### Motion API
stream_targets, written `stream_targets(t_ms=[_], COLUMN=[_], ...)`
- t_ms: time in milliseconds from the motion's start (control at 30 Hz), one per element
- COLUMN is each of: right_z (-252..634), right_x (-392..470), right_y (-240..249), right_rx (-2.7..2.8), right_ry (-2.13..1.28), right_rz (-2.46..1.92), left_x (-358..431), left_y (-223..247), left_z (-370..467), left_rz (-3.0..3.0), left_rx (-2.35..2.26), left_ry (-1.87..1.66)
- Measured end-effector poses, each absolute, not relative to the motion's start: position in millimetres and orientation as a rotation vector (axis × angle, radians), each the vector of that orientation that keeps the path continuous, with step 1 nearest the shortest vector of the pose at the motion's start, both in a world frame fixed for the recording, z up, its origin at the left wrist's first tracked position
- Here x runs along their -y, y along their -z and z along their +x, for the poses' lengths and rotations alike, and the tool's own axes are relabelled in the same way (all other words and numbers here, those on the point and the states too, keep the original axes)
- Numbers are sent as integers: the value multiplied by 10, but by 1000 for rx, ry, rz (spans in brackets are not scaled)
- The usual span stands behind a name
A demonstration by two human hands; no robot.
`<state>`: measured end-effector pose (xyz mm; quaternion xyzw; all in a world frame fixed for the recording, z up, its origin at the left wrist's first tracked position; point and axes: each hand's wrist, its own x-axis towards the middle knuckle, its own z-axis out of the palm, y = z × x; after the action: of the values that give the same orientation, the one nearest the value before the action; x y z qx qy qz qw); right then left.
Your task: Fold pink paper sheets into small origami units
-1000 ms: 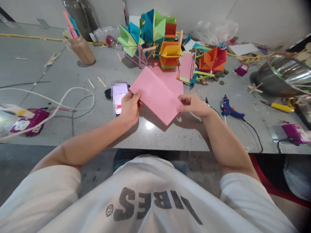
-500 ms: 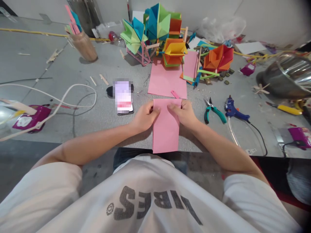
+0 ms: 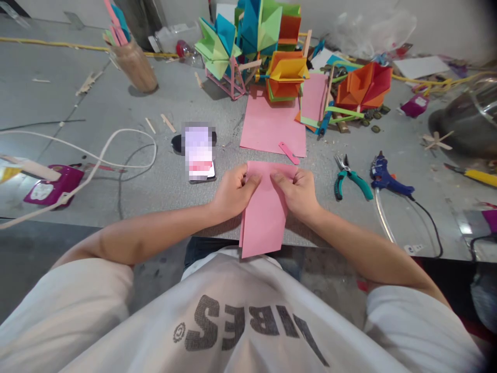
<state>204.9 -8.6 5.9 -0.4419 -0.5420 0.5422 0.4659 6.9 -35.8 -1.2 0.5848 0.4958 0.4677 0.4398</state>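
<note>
Both hands hold a folded sheet of pink paper [image 3: 266, 212] at its far end, close to the table's front edge. My left hand [image 3: 233, 191] grips its left side, thumb on top and fingers curled beneath. On the other side my right hand [image 3: 303, 191] pinches the paper the same way. The near end of the paper hangs over the table edge, and its layers show slightly apart at the lower left. Just beyond the fold lie a small pink cutter [image 3: 289, 153] and a larger pink sheet [image 3: 267, 124].
A phone [image 3: 200, 155] lies left of my hands. Teal-handled pliers [image 3: 352, 178] and a blue glue gun [image 3: 388, 176] lie to the right. Folded-paper models [image 3: 256, 31] stand at the back, beside a jar [image 3: 135, 67] of paper strips. A white cable [image 3: 104, 150] loops at left.
The pink paper's near end has swung slightly left and toward me, and its top edge now tilts. Both hands keep their hold. The view has shifted a little, uncovering more of the pink cutter.
</note>
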Motion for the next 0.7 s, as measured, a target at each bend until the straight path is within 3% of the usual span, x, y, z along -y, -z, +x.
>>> stream_targets(t_ms=[533,700], right_z=[2037,2032], right_x=[149,159], right_y=[-66,-64], right_rx=[1389,1362], right_ry=[-1138,-1291], right_rz=[-1154,-1121], left_x=[376,343], left_y=[-65,-68], left_z=[64,47], left_rz=[1377,1421], left_rx=[-1247,-1311], left_ry=[-1155,-1198])
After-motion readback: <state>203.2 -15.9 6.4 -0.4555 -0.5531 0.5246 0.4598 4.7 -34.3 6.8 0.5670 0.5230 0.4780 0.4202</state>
